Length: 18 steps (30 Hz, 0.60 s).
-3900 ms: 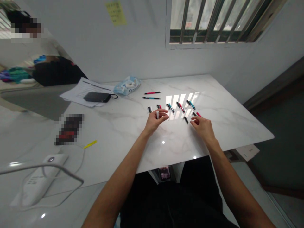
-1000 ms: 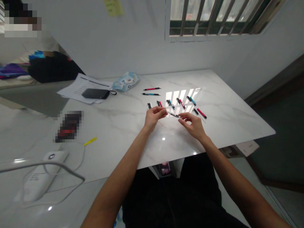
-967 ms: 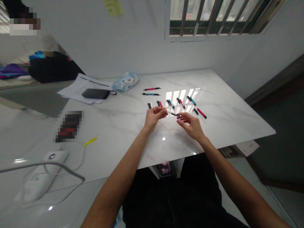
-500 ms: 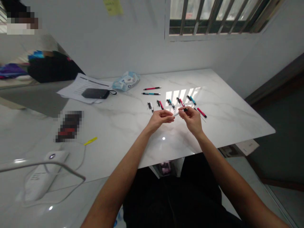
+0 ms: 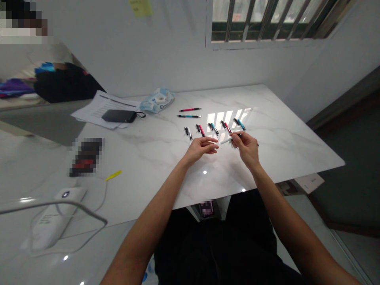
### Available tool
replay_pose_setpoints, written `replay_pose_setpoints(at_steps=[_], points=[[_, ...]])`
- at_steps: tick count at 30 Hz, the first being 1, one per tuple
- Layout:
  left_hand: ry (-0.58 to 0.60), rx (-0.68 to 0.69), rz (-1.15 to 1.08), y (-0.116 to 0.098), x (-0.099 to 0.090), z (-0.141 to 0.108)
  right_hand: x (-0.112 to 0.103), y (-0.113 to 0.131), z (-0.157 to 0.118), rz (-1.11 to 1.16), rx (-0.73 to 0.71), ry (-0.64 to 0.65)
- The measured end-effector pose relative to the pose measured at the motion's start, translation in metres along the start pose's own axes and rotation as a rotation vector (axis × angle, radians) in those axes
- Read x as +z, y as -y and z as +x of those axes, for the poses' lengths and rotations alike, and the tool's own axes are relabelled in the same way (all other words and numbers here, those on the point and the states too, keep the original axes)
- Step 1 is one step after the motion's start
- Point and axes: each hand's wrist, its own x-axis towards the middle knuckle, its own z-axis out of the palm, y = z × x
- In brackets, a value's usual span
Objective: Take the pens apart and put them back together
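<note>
My right hand point(image 5: 246, 148) is closed in a narrow pinch around a slim white-and-black pen point(image 5: 226, 140), with my thumb and fingertips on its black end and its white end pointing left, toward my left hand point(image 5: 202, 147). My left hand looks empty: it sits palm-down above the table with its fingers loosely extended and slightly curled, and its fingertips point(image 5: 215, 145) are near the pen's white end without touching it. Both hands hover over the middle of a white-veined marble table point(image 5: 282, 134). Just beyond them on the table, a row of short pen pieces point(image 5: 213, 129) lies slanted side by side, black pieces beside white, red and teal ones. Farther toward the table's back edge, a red-and-black pen point(image 5: 190, 109) and a teal-and-black pen point(image 5: 189, 116) lie parallel, close together and apart from that row. To the left along the same back edge, a black rectangular pouch point(image 5: 118, 116) with a looped black cord rests on a stack of printed white papers point(image 5: 97, 111), and a crumpled blue-and-white plastic packet point(image 5: 156, 100) lies just beside them. Toward the table's near left side are a small yellow plastic strip point(image 5: 113, 175) and a white power strip point(image 5: 50, 225) with a thin white cable.
</note>
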Motion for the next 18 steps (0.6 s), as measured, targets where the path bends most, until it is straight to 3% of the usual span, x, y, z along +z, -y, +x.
replay_pose_setpoints(at_steps=[6,13,18], points=[[-0.007,-0.008,0.048,0.001,-0.002,0.001,-0.023,-0.017,-0.011,-0.115,-0.045,-0.137],[0.028,0.069,0.136,0.006,0.002,0.004,-0.057,-0.031,-0.021,-0.582,-0.184,-0.258],[0.079,0.086,0.362,0.01,0.015,0.009,-0.06,-0.038,-0.023,-0.695,-0.171,-0.233]])
